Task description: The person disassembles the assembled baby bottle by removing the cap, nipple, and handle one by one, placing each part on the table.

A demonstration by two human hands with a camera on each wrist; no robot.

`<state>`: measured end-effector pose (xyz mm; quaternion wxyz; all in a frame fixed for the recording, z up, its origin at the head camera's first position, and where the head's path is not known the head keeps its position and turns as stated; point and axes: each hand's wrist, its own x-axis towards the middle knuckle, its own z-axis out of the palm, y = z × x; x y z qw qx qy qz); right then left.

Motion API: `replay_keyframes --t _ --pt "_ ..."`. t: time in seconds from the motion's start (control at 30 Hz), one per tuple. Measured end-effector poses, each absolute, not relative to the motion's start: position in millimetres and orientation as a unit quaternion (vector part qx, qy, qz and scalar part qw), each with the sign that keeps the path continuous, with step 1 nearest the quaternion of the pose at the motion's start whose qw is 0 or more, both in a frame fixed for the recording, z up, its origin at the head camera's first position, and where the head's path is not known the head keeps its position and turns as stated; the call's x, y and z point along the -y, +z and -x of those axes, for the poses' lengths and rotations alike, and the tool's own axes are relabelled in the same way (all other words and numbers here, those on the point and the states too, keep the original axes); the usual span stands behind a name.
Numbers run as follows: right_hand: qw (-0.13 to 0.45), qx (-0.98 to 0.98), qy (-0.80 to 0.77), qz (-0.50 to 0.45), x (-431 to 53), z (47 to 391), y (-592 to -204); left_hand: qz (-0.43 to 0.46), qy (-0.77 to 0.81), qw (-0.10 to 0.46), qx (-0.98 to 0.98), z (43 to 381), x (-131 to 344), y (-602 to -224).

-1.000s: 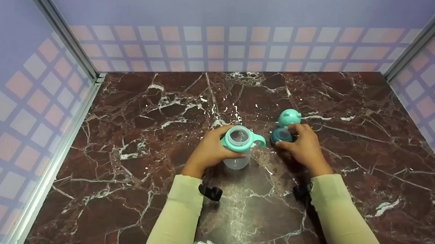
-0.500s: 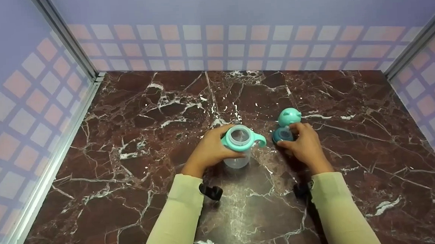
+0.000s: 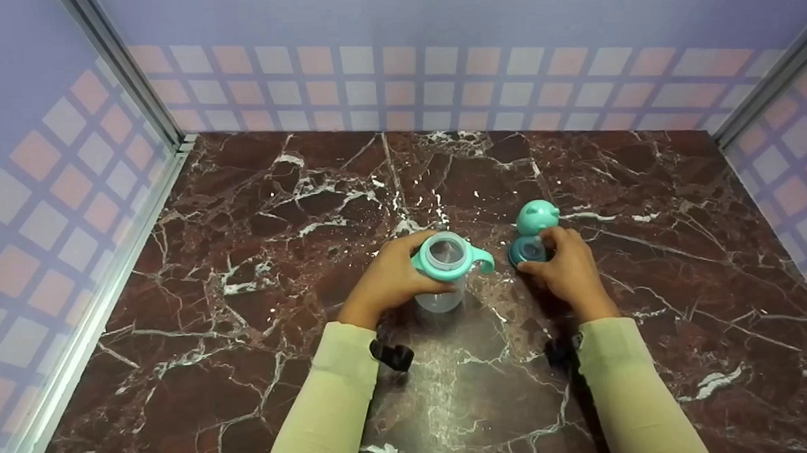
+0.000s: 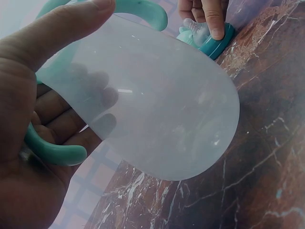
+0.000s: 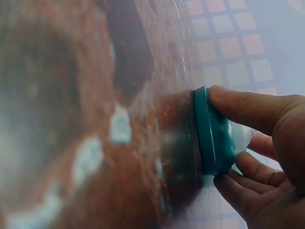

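My left hand (image 3: 396,275) holds a translucent baby bottle (image 4: 157,100) with a mint-green handle ring (image 3: 474,255) round its uncapped neck. Its thumb and fingers wrap the bottle just below that ring. To the right, my right hand (image 3: 568,269) grips a teal bottle collar (image 5: 214,133) with a clear nipple (image 4: 201,33) standing up from it. In the right wrist view the thumb lies on the collar's edge and the fingers are at its other side. The collar's base is right at the table surface. Close behind it sits a round mint-green cap (image 3: 537,216) with small ears.
The dark red marbled table (image 3: 245,373) has white veins. A lilac panel with pink and white squares (image 3: 400,88) closes off the back, and similar panels stand at left and right with metal edge strips (image 3: 126,75).
The teal collar and the right hand have shifted slightly to the right, and the nipple shows more upright. The left hand and the bottle have hardly moved.
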<state>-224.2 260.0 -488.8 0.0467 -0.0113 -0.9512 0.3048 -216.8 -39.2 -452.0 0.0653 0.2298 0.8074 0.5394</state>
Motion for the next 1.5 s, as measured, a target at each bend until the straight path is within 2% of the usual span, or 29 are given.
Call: replay_keyframes --t 0.67,1.13,1.5 --pt "0.055 0.951 0.303 0.007 -262.3 223.3 -487.8 -0.225 0.534 0.063 -0.812 215.7 37.7 -449.8" --pt "0.04 0.949 0.312 0.011 -264.1 219.2 -486.1 -0.23 0.537 0.058 -0.81 214.1 38.7 -451.3" --pt "0.041 0.946 0.323 0.005 -263.3 215.2 -472.2 -0.226 0.534 0.059 -0.812 213.8 38.9 -450.2"
